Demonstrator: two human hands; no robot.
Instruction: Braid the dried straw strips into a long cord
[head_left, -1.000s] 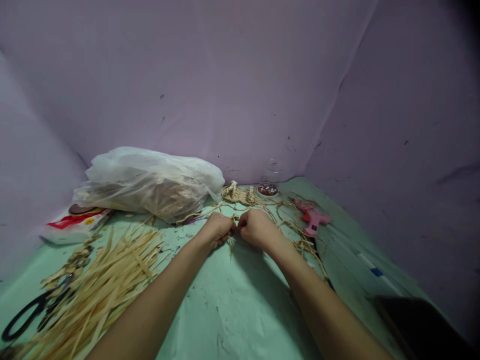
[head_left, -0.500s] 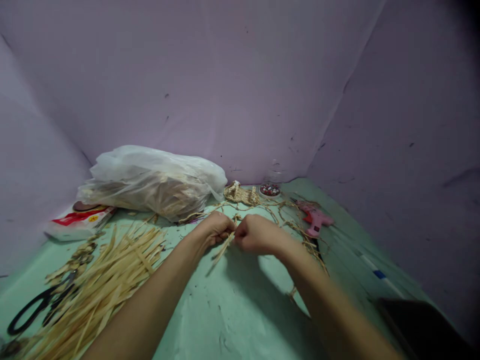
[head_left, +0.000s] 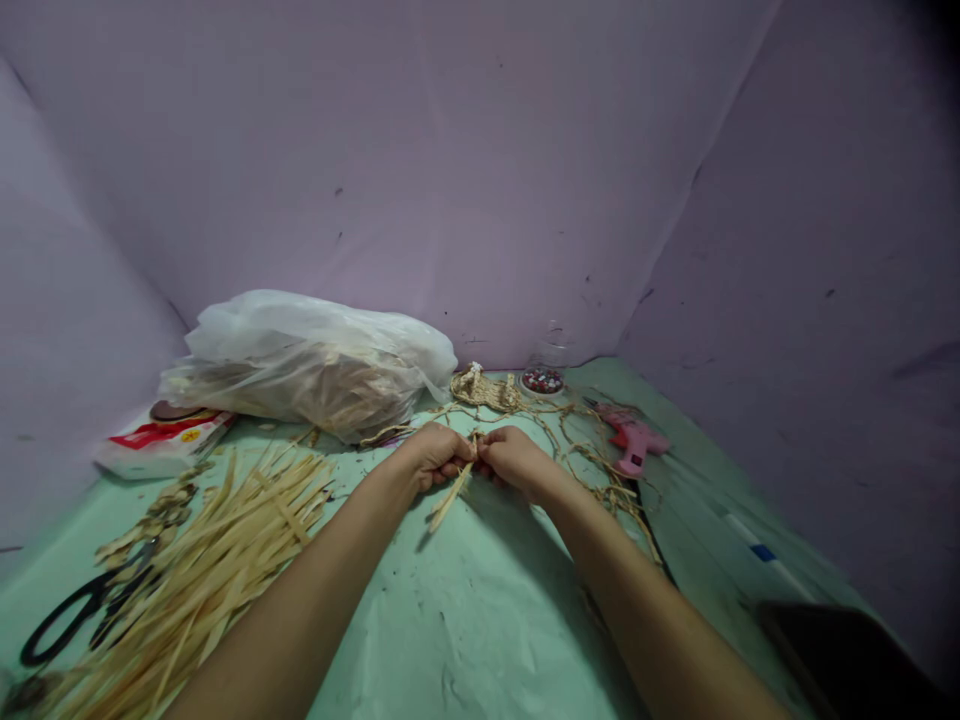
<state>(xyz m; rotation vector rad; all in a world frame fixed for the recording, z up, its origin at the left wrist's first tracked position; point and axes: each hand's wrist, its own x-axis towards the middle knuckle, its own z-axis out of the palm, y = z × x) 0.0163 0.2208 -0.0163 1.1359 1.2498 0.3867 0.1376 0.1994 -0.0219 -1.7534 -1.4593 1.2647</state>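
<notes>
At the middle of the green-covered table my left hand [head_left: 441, 455] is closed on pale dried-fibre strips [head_left: 448, 505], whose loose ends hang down toward me. My right hand [head_left: 511, 458] meets it there, fingers pinched on the same strands. A short twisted piece of the fibre shows between the two hands; the fingertips hide the rest. Just behind them lies a small woven straw slipper [head_left: 486, 391]. A long twisted fibre cord [head_left: 559, 430] trails in loops behind and to the right of my right hand.
Left are a heap of straw strips [head_left: 225, 560], black-handled scissors [head_left: 64, 615] and a red-and-white box [head_left: 165, 445]. A stuffed plastic bag [head_left: 315, 350] lies at the back. Rightward are a bead container [head_left: 541, 381], a pink glue gun [head_left: 634, 440], a pen [head_left: 765, 553] and a dark object [head_left: 847, 650].
My right hand has lowered slightly and drawn in against the left, its blur gone. The left hand stays almost in place. The view has shifted a little.
</notes>
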